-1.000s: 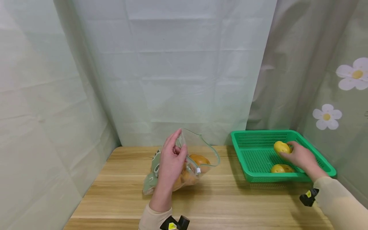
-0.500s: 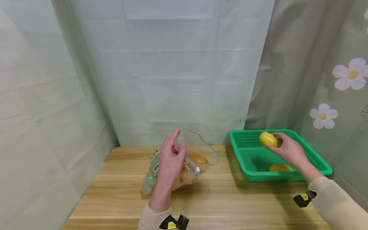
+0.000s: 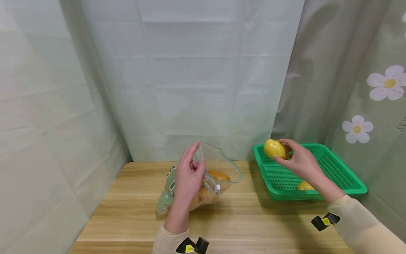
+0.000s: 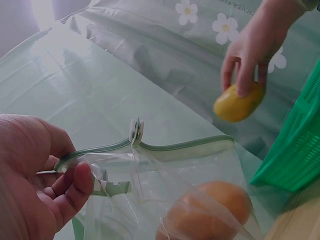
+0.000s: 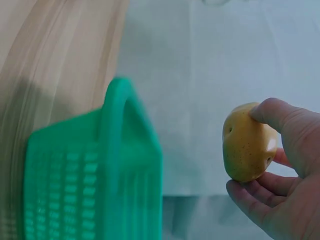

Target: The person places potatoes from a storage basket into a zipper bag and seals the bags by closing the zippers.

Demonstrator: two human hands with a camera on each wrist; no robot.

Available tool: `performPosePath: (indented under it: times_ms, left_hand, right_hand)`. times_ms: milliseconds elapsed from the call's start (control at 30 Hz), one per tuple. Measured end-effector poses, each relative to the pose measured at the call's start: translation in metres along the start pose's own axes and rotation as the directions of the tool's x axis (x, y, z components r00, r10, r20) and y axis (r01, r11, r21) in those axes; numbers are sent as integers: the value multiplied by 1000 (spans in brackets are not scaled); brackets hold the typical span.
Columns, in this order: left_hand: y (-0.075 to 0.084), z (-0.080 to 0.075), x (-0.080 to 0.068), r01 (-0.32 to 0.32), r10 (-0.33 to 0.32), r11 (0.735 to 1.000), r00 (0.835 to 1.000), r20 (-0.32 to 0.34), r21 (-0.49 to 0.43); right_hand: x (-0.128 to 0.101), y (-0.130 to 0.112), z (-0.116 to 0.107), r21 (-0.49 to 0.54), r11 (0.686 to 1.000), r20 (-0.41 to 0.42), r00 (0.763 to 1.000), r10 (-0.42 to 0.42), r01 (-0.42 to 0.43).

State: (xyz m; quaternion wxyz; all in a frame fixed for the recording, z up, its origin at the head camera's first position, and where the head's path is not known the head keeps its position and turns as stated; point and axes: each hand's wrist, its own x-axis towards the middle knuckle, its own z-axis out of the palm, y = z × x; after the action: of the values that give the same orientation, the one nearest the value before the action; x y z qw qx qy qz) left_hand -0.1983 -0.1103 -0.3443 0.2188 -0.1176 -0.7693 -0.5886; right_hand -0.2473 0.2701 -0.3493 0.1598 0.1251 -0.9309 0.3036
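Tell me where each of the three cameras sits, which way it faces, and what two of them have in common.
Head: worn high, facing forward and down at the table; shows left hand pinching the bag, right hand holding a potato over the green basket.
Left wrist: faces past the left hand along the bag's open mouth.
Right wrist: faces past the right hand's fingers.
Shared: all three show the held potato and the basket.
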Motion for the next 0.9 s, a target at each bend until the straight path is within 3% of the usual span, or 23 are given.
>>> performPosePath:
  times_ms: [367,900]
  left_hand:
    - [-2,0,1,-12,12,1000,1000,2,-1]
    - [-2,0,0,-20,20,1000,1000,2,-7]
  right_hand:
    - [-4,-48,6,84,993,-21,996,-86,88]
    - [-8,-99,27,179,967,-17,984,-179,180]
